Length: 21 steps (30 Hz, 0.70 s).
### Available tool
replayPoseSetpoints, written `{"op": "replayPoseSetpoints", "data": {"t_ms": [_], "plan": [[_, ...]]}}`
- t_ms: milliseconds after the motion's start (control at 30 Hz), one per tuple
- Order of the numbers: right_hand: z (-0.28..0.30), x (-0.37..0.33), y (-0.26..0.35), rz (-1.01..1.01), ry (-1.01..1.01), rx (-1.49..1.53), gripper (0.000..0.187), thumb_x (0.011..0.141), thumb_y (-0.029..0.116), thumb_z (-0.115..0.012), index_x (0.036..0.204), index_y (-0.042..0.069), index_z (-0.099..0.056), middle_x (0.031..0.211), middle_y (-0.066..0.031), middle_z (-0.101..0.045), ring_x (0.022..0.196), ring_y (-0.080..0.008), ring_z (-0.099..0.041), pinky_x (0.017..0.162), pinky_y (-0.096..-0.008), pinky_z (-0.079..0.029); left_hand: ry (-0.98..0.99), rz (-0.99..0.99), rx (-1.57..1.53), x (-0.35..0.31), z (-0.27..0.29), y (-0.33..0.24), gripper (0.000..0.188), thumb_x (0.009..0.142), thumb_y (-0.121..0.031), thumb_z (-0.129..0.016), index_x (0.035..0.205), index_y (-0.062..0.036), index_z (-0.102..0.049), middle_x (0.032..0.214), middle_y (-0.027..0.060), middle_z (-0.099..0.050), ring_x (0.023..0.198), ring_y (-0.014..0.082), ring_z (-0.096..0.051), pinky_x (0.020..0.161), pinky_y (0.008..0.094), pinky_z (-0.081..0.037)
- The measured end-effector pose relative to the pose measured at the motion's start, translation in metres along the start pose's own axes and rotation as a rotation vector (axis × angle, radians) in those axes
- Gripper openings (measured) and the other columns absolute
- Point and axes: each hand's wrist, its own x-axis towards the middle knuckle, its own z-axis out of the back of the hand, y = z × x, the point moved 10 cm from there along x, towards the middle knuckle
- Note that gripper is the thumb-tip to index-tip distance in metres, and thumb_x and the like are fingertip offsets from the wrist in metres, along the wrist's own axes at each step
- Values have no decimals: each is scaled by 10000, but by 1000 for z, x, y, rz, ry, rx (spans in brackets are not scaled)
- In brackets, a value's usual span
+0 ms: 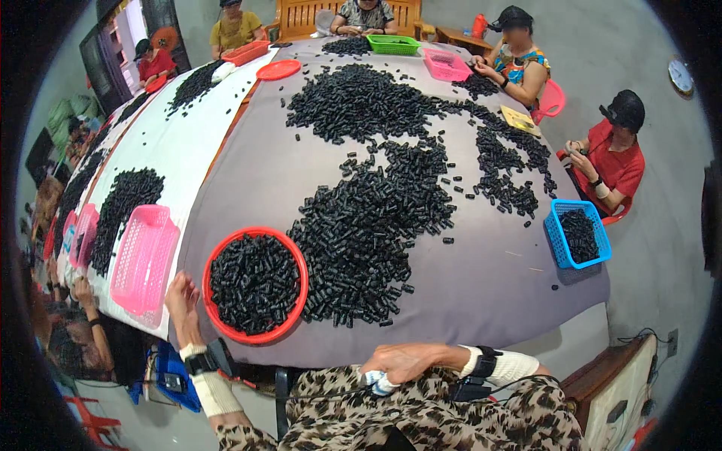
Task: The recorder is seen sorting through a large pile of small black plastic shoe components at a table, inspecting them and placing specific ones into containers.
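My left hand is at the table's near edge, just left of a red round basin. Its fingers are loosely bent and slightly apart, and I see nothing in them. Small black cylindrical pieces fill the basin. Over my lap, my right hand is closed on a small white and blue cloth-like piece. Beyond the basin spreads a large heap of the same black pieces. White cuffs and black straps wrap both my wrists.
A pink basket stands left of my left hand, and a blue basket of black pieces at the right. The grey table cover bears more heaps. Several people sit around the table, one in red at the right.
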Motion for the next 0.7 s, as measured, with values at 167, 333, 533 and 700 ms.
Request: {"op": "replayPoseSetpoints", "data": {"t_ms": [167,333,533,700], "plan": [[-17,23,-23,93,96,56,104,611,42,-492,661,-41,-454,536,-83,-475,495,-146,-469,453,-332,-353,-55,-4,110,-4,68,27,267,839,-189,-565,1064,-47,-546,746,-4,-562,615,90,-510,543,198,-420],[-24,26,-39,57,154,229,67,617,41,-483,626,-22,-466,521,-46,-503,462,-127,-485,414,-297,-360,71,79,174,-56,9,45,243,855,-251,-565,973,-39,-548,738,8,-575,564,84,-522,474,211,-425],[-25,26,-43,-82,223,345,108,582,-8,-498,666,-34,-436,565,-22,-434,550,-105,-381,489,-307,-325,-20,118,426,-58,9,49,325,830,-303,-597,611,-121,-443,538,-54,-417,420,48,-366,353,222,-266],[-24,29,-48,-64,220,318,111,584,-29,-497,680,-43,-444,563,-26,-449,556,-108,-397,500,-308,-335,-1,34,589,-37,26,50,275,789,-90,-598,598,-118,-402,550,-45,-403,430,62,-359,381,218,-265]]}}
